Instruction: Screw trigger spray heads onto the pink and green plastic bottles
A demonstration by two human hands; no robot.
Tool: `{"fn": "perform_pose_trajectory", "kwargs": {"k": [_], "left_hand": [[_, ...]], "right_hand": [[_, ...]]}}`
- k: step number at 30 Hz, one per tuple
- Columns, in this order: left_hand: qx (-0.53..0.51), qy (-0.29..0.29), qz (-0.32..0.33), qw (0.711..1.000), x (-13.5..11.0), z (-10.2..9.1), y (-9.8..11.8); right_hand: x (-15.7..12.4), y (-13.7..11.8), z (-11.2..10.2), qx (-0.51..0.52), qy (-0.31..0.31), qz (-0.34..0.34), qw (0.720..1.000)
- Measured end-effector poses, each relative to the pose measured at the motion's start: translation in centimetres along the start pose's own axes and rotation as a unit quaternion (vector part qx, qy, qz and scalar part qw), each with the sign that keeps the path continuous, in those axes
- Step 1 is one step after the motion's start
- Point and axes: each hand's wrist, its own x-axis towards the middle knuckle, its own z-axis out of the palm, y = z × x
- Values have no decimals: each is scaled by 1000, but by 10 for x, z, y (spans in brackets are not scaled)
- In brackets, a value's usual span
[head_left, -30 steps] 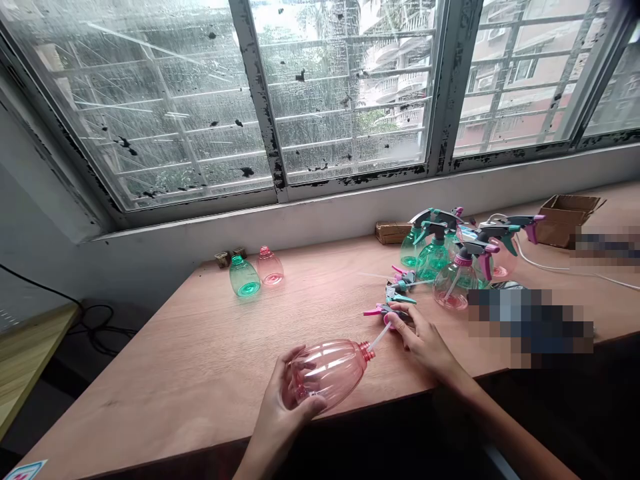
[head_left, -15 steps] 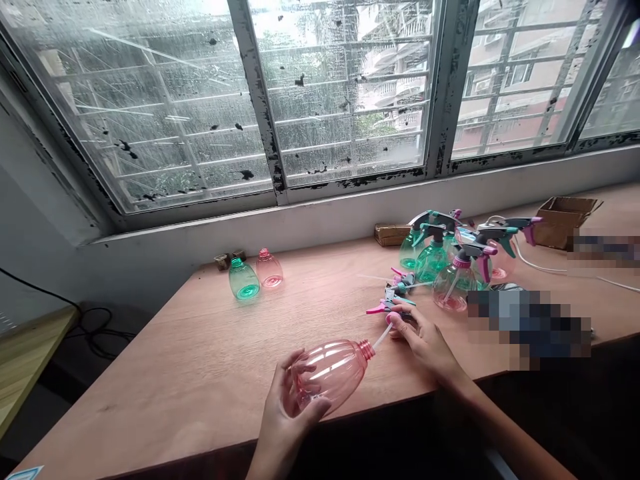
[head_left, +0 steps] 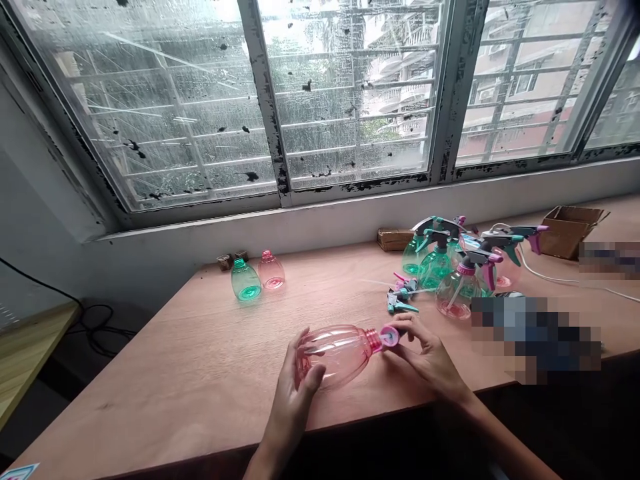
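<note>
Faces a window (head_left: pixel 350 120) from ten to two o'clock. Works over a table (head_left: pixel 200 367) stretching from eight to three. At three, has a cluster of green and pink sprayers (head_left: pixel 436 268) standing together and, farther out, an open box (head_left: pixel 565 235). At six, wraps the left hand (head_left: pixel 296 388) around a pink bottle (head_left: pixel 345 353), tipped on its side, mouth toward three. At four, holds the right hand (head_left: pixel 429 358) apart from the left. At eight, has a green bottle (head_left: pixel 246 281) and, just beside, a second pink bottle (head_left: pixel 271 272), both upright and open-topped. At four, has loose heads (head_left: pixel 400 302) lying near the sprayers. Between four and five, pinches a pink-collared head (head_left: pixel 389 337) in the right fingers, just beside the held bottle's mouth; cannot tell contact between the two.
</note>
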Motion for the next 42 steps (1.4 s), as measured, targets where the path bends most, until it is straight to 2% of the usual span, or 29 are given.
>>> {"fn": "perform_pose_trajectory", "kwargs": {"k": [3,5,8,13,21,28,33,36,39,42], "left_hand": [[23,6,-12,1000,6,-9,-6],[52,2,-25,998,7,-14,-10],[77,-19,-41,996,5,-16,-13],[100,-90,-40,990,1,-13,-10],[126,-141,-20,982,-2,-20,-10],[127,-155,-13,980,-5,-21,-3],[62,-182,-33,981,-1,-26,-13],[89,-211,-25,973,0,-30,-19],[108,-212,-3,971,-2,-31,-18],[88,-211,-17,973,-4,-30,-13]], "right_hand": [[-3,-5,5,56,-51,7,997],[-5,-9,12,137,-70,57,986],[-5,-18,22,241,-63,145,958],[-5,-23,22,268,-107,238,927],[-10,-17,11,246,-124,244,930],[-13,-17,12,274,-167,253,913],[-12,-18,13,256,-179,250,916],[-11,-22,14,243,-180,241,922],[-11,-25,13,229,-180,239,927],[-10,-27,11,227,-180,236,928]]}}
